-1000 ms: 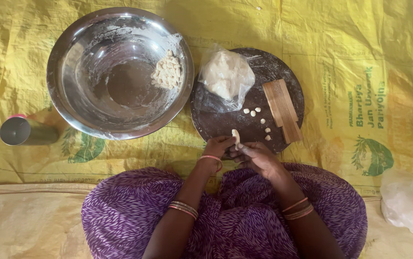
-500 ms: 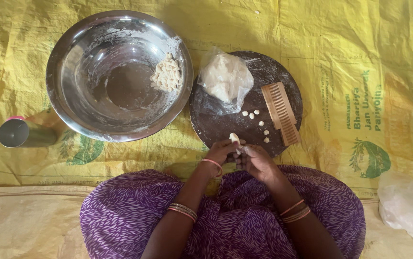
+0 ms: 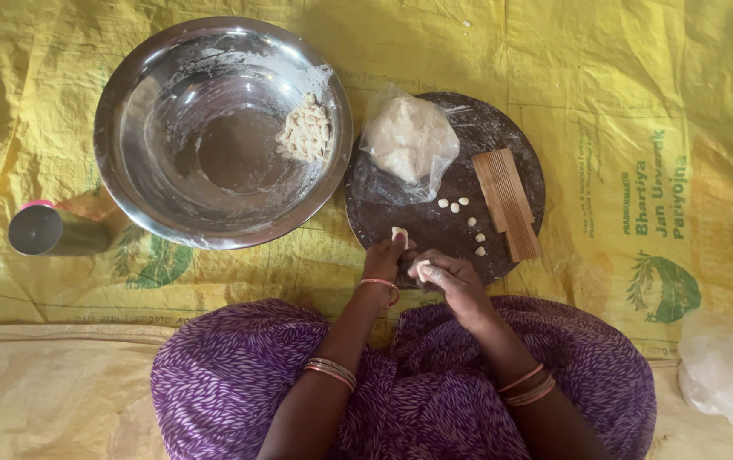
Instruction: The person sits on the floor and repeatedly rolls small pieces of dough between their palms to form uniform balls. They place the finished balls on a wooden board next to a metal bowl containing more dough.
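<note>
Since the earlier frame the two hands have drawn slightly apart: the left hand (image 3: pixel 386 255) has slid up onto the near edge of the board, while the right hand (image 3: pixel 451 283) has stayed just below it, above the lap.

The left hand's grip is closed around a small pale strip of dough (image 3: pixel 399 234), whose tip stands up between the fingertips over the board's near rim. The right hand's grip is loosely curled, thumb and forefinger pinching a small pale dough pellet (image 3: pixel 422 269) beside the left hand's knuckles. Both wrists carry thin orange-and-gold bangles (image 3: pixel 380 284).

The dark round wooden board (image 3: pixel 417 226) lies on the yellow woven plastic sheet (image 3: pixel 622 94) spread over the floor. On it, just past the hands, a few small white dough pellets (image 3: pixel 454 204) lie scattered; to their right lies a ridged rectangular wooden block (image 3: pixel 507 203), tilted slightly. At the far left of the board sits a pale lump of dough in a clear plastic bag (image 3: pixel 409 140).

Left of the board, touching its edge, stands a large round steel bowl (image 3: pixel 170 111) dusted with flour, with a heap of shaped dough pieces (image 3: pixel 305 132) against its right inner wall. A steel tumbler with a pink rim (image 3: pixel 47 232) lies on its side further left. A crumpled clear plastic bag (image 3: pixel 728 375) rests at the lower right. The person sits in a purple patterned garment (image 3: pixel 238 375).
</note>
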